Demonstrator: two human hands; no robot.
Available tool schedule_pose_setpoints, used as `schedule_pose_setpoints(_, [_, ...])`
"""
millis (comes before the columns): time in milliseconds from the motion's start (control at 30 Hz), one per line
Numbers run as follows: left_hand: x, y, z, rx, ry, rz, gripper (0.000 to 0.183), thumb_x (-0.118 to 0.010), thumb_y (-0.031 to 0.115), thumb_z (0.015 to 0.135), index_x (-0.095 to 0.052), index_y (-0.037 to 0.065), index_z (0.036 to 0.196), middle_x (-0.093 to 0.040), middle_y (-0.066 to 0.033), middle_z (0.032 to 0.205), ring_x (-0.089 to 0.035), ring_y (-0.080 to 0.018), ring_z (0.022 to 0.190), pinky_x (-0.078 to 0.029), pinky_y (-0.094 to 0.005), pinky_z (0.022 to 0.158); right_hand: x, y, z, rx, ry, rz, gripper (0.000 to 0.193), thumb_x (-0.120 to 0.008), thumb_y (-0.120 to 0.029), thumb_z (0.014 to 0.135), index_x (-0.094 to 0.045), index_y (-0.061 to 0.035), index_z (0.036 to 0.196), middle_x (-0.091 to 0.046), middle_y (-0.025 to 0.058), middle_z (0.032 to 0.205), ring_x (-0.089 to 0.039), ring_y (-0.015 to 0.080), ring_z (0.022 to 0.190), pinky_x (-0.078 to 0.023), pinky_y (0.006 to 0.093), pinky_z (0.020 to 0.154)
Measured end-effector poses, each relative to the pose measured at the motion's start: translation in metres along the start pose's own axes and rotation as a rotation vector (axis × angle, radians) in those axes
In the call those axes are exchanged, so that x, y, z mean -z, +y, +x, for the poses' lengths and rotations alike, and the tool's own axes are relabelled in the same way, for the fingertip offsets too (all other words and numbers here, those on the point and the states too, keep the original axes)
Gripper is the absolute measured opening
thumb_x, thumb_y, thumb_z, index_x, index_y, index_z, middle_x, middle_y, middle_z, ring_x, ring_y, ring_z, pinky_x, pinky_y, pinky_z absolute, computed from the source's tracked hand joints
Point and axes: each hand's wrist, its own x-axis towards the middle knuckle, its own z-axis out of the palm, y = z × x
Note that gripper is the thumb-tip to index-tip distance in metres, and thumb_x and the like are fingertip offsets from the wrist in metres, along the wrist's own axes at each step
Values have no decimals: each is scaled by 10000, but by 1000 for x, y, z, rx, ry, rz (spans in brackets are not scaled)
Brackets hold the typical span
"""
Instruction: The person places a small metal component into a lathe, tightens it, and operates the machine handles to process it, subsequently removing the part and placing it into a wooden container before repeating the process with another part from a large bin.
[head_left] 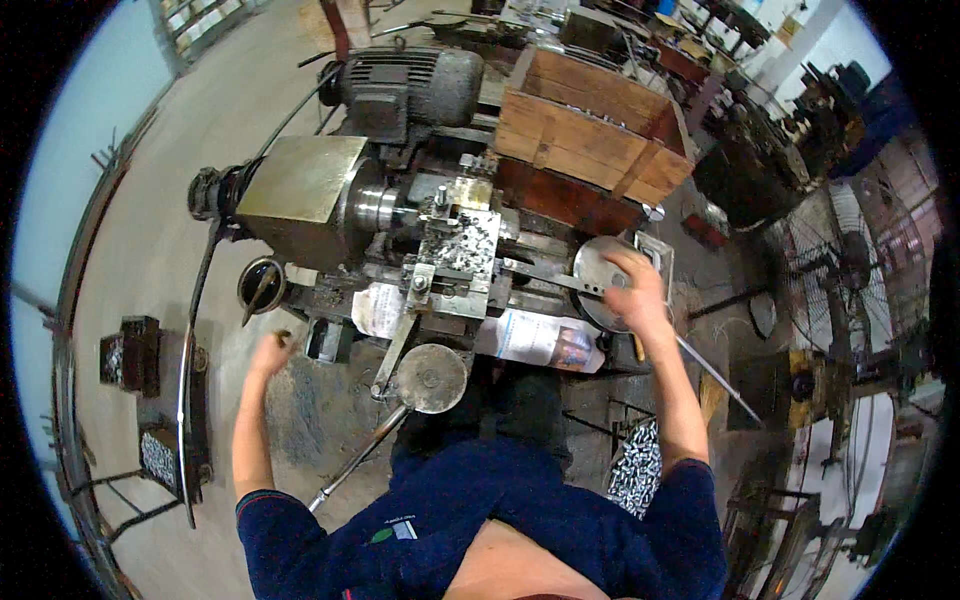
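Before me stands a small lathe with a box-shaped headstock (305,180), a shiny spindle nose (372,210) and a cross slide (462,240) strewn with dark metal chips. My left hand (268,354) is off the machine's near left side, below a black pot (250,292) with a brush-like tool in it. Its fingers are closed round something small and dark that I cannot make out. Over a round metal dish (592,262) at the lathe's right end is my right hand (642,295), fingers apart. A flat drilled lever (545,277) reaches from the slide toward that dish.
A wooden crate (590,140) stands behind the lathe, beside a finned motor (410,85). Nearest me, a round-ended lever (432,378) sticks out. Small metal parts fill a container (636,470) at my right and a bin (160,455) at left. A fan (850,250) stands far right.
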Motion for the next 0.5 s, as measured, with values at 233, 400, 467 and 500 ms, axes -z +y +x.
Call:
schedule_pose_setpoints(233, [166,11,-91,0,744,67,317,-551,303,846,-617,58,1037,-635,-182,816,-616,-322,755,-476,-387,674,-117,-177,131,596,-271,-194,335,-640,-222,507,-682,-75,805,-579,149,1003,-510,298,1031,-278,454,1036])
schedule_pose_setpoints(400, [116,-105,-130,327,827,241,442,-477,457,870,-610,36,898,-623,-190,798,-599,-379,753,-461,-460,649,-161,-208,156,531,-579,-479,286,-626,-256,610,-702,-102,839,-661,98,908,-568,275,985,-241,453,1048])
schedule_pose_setpoints(467, [95,-44,-133,367,728,192,515,-490,535,831,-596,36,902,-621,-214,804,-599,-391,769,-459,-478,677,-162,-199,160,484,-611,-522,259,-632,-283,634,-703,-130,830,-668,78,908,-592,255,959,-249,446,1041])
schedule_pose_setpoints(500, [87,-6,-142,428,750,289,539,-525,560,796,-594,39,918,-623,-221,800,-604,-391,776,-461,-473,676,-165,-195,159,497,-592,-541,245,-631,-286,638,-702,-139,820,-669,79,902,-597,252,947,-256,448,1032])
